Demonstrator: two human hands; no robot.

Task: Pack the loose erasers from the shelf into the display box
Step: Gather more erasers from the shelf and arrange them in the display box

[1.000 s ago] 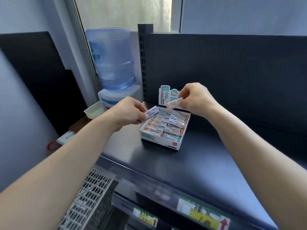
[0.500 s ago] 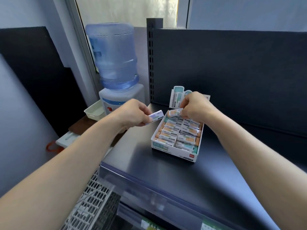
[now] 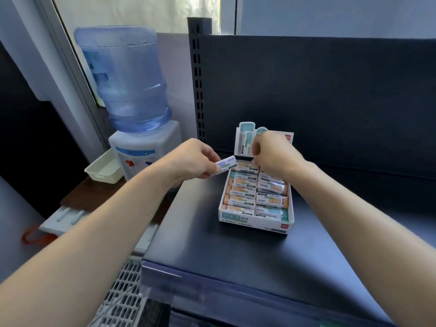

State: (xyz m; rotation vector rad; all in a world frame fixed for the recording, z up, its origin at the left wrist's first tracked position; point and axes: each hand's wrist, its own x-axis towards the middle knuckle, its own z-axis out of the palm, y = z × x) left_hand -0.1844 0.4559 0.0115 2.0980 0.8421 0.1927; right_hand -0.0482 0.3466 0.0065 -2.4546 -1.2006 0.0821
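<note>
Dark shelf [image 3: 236, 260] carries the work. Water dispenser [image 3: 146, 147] stands at its 10 o'clock. Display box [image 3: 254, 221] sits mid-shelf, rows nearly full. Your right hand [image 3: 273, 156] curls into the box's 12 o'clock end; grasp hidden, cannot tell. Your left hand [image 3: 193, 161] pinches one eraser [image 3: 226, 163] beside the box's 11 o'clock corner.
</note>
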